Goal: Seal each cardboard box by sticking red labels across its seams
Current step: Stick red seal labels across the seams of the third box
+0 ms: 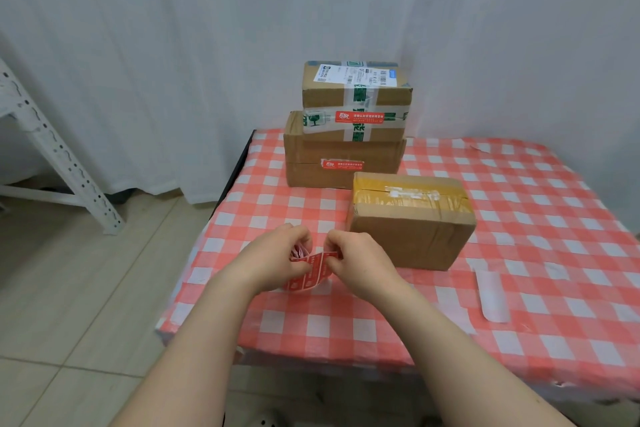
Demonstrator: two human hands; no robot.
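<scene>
Head camera, looking forward and down

Worn at head height, it faces the checked table (519, 253) from the near edge, hands close below, curtain (207, 46) well beyond.

1. I see a tablecloth (519, 219) checked in coral red and white.
2. The label strip (311, 271) is red with white print.
3. The near box (408, 229) is brown with yellowish tape.
4. The top box (356, 87) carries green-and-white printed tape and a white label.
5. The bottom box (343, 156) bears red labels.
6. The curtain (207, 28) is plain white.
</scene>
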